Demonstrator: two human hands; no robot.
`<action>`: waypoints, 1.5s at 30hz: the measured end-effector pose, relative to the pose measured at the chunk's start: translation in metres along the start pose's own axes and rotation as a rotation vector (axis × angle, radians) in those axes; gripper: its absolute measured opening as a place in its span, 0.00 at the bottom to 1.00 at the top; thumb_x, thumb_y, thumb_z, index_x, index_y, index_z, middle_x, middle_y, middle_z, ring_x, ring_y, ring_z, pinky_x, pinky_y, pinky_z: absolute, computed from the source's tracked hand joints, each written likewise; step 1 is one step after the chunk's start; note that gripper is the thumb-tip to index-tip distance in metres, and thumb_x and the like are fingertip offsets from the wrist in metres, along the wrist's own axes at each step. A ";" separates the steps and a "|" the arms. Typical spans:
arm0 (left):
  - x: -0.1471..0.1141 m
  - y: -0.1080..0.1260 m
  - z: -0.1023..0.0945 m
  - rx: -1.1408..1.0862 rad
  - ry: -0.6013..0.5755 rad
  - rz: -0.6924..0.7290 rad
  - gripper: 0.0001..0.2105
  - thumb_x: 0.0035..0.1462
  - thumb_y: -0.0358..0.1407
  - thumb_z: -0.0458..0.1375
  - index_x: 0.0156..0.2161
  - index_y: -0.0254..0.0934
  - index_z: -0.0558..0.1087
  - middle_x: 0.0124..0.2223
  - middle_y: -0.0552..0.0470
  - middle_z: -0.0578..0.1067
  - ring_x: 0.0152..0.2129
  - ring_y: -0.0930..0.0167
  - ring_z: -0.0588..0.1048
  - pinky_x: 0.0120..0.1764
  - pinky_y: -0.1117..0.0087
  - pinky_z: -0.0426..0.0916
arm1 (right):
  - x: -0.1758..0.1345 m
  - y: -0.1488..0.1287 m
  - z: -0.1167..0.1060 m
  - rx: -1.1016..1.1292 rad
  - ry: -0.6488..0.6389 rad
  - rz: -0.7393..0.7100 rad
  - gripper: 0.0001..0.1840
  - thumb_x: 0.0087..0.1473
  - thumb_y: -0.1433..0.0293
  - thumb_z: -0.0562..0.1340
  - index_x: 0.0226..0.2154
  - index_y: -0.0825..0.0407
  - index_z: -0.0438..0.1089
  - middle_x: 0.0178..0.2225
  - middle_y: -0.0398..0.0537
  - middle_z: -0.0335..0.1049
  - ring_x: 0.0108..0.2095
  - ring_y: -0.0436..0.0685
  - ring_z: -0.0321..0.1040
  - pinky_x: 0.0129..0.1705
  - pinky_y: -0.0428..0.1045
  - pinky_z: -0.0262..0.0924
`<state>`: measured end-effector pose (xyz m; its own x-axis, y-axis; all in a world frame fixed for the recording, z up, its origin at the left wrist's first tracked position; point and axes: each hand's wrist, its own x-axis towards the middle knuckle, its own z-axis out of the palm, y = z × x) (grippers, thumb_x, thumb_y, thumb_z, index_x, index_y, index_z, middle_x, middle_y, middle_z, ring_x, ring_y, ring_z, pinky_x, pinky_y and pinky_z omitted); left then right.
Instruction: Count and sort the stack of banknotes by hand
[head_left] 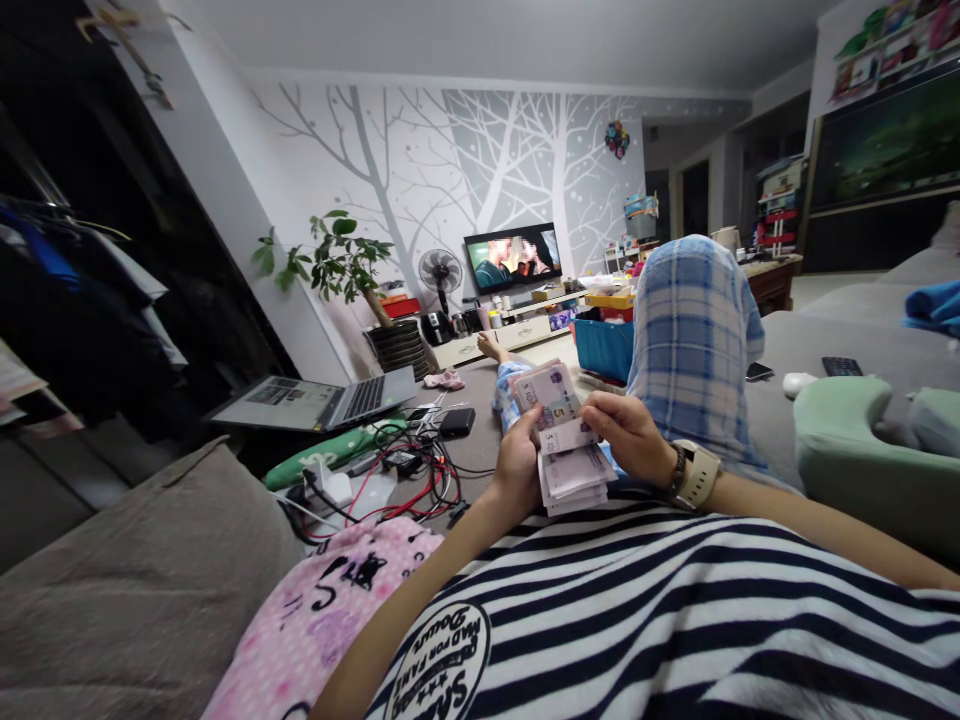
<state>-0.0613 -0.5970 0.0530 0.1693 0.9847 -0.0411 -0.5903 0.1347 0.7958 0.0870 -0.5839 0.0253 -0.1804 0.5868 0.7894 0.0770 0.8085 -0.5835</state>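
Observation:
A stack of banknotes [551,392] is held upright in front of my body, some marked with a 5. My left hand [519,455] wraps around the stack's left side, thumb across the front. At the right edge, my right hand [628,432] pinches one note [568,435] that bends over the front of the stack. Several more notes [576,478] hang fanned below, over my striped shirt [675,580]. A pale watch [699,475] and a dark bracelet are on my right wrist. The far side of the stack is hidden.
On the left lie a laptop [322,400], a tangle of cables [420,465] and a black box-shaped device [457,422]. My raised knee in plaid trousers [690,340] stands beyond my right hand. A green neck pillow [840,450], white mouse [802,384] and remote [841,366] lie at the right.

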 end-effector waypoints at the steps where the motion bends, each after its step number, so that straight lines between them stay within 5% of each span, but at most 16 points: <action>1: 0.001 -0.001 0.000 -0.008 0.009 0.008 0.13 0.63 0.37 0.54 0.47 0.34 0.78 0.43 0.41 0.83 0.43 0.56 0.82 0.46 0.57 0.78 | -0.001 0.000 0.000 0.009 -0.013 -0.005 0.28 0.64 0.47 0.56 0.23 0.51 0.66 0.20 0.41 0.59 0.23 0.50 0.54 0.27 0.48 0.49; 5: 0.007 -0.004 -0.003 -0.030 0.032 0.056 0.13 0.63 0.35 0.54 0.46 0.33 0.78 0.44 0.40 0.83 0.45 0.55 0.81 0.48 0.56 0.77 | -0.001 0.000 -0.001 0.045 -0.051 -0.035 0.30 0.66 0.48 0.52 0.23 0.51 0.69 0.21 0.43 0.66 0.23 0.51 0.58 0.28 0.48 0.52; 13: 0.005 -0.004 -0.007 0.075 0.058 0.066 0.11 0.59 0.33 0.57 0.44 0.32 0.78 0.39 0.41 0.84 0.42 0.55 0.82 0.49 0.55 0.77 | 0.008 0.014 0.000 -0.097 0.234 0.186 0.23 0.57 0.50 0.63 0.23 0.50 0.66 0.20 0.41 0.63 0.23 0.51 0.56 0.27 0.48 0.51; 28: 0.001 -0.004 -0.002 0.043 0.075 0.152 0.20 0.53 0.25 0.60 0.52 0.32 0.76 0.38 0.44 0.84 0.41 0.57 0.83 0.48 0.56 0.78 | 0.017 0.016 0.002 -0.142 0.211 0.211 0.22 0.53 0.51 0.63 0.21 0.50 0.63 0.19 0.41 0.61 0.23 0.51 0.55 0.25 0.48 0.49; 36: 0.008 -0.001 -0.002 0.019 0.086 0.075 0.12 0.61 0.36 0.58 0.46 0.34 0.79 0.40 0.43 0.84 0.41 0.57 0.83 0.44 0.59 0.79 | 0.012 0.011 0.001 -0.131 0.199 0.119 0.19 0.57 0.55 0.62 0.23 0.50 0.63 0.20 0.39 0.57 0.23 0.50 0.52 0.26 0.47 0.47; 45: 0.011 -0.003 -0.011 0.159 0.079 0.188 0.07 0.58 0.32 0.58 0.36 0.35 0.79 0.35 0.46 0.83 0.40 0.59 0.82 0.42 0.62 0.78 | 0.007 0.006 0.003 -0.068 0.116 0.044 0.18 0.59 0.56 0.62 0.25 0.51 0.66 0.21 0.38 0.56 0.23 0.49 0.51 0.26 0.47 0.46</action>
<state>-0.0662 -0.5851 0.0430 0.0021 0.9972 0.0747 -0.4733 -0.0648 0.8785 0.0837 -0.5756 0.0269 -0.0609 0.6196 0.7826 0.1490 0.7809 -0.6067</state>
